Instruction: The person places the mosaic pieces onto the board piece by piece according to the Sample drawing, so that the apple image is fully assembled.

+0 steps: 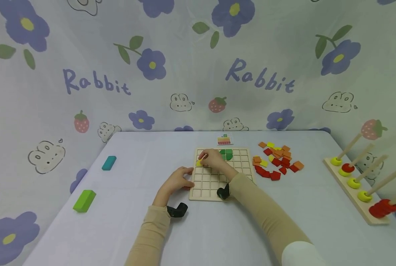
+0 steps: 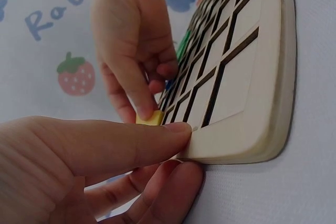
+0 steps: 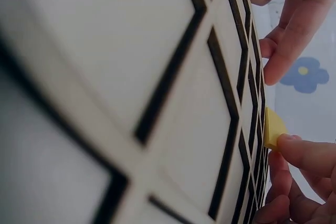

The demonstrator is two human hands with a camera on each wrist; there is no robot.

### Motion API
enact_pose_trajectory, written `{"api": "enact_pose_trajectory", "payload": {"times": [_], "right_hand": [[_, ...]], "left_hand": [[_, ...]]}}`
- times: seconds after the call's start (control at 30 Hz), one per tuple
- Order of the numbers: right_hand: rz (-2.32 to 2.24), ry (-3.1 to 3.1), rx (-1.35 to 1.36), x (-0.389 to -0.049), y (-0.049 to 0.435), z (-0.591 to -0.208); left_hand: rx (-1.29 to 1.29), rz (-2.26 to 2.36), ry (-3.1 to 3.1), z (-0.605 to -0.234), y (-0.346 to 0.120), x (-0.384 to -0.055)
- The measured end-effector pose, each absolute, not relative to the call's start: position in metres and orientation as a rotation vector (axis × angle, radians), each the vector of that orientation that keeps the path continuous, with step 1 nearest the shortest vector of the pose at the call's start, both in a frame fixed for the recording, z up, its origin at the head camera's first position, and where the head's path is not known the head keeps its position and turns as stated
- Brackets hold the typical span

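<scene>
A wooden grid board [image 1: 206, 193] lies on the table in the head view. My left hand [image 1: 177, 180] grips its left edge; in the left wrist view the thumb rests on the rim and the fingers are against the side. Near the board's upper left, my right hand [image 1: 215, 159] pinches a small yellow tile [image 1: 199, 163] between thumb and fingers. The right wrist view shows this yellow tile [image 3: 273, 128] at the grid surface; whether it is seated in a cell I cannot tell. Green pieces [image 1: 229, 152] sit in the board's upper middle cells, partly hidden by the right hand.
A small pattern card [image 1: 224, 139] lies behind the board. Loose red, orange and yellow tiles [image 1: 277, 152] are scattered to its right. A peg stand [image 1: 354, 192] with yellow and red beads is far right. Teal [image 1: 109, 163] and green [image 1: 84, 201] blocks lie left.
</scene>
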State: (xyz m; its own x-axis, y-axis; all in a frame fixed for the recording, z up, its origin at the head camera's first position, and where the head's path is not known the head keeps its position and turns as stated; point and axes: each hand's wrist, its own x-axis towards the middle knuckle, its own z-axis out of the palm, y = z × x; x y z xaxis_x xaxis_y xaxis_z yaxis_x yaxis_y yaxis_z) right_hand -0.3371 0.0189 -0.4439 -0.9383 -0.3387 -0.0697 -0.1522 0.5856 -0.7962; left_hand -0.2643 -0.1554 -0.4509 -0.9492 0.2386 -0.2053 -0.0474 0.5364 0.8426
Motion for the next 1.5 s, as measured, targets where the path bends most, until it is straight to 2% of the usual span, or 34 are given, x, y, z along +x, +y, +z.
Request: {"api": "enact_pose_trajectory", "payload": {"times": [0.43, 0.8, 1.1, 1.27, 1.5], "right_hand": [[-1.284, 2.609, -0.398, -0.337, 0.024, -0.444], [-1.102, 2.718, -0.43, -0.339, 0.025, -0.444], [-1.122, 2.735, -0.524, -0.333, 0.024, -0.442], [-1.251, 2.681, -0.451, -0.328, 0.047, -0.43], [-1.328, 2.749, -0.311, -0.32, 0.112, -0.421]], "left_hand": [[0.184, 1.357, 2.486, -0.45, -0.152, -0.266], [0.193, 1.347, 2.494, -0.449, -0.15, -0.267], [0.162, 1.358, 2.484, -0.449, -0.155, -0.264], [0.149, 1.381, 2.472, -0.449, -0.155, -0.263], [0.148, 1.357, 2.493, -0.451, -0.156, -0.264]]}}
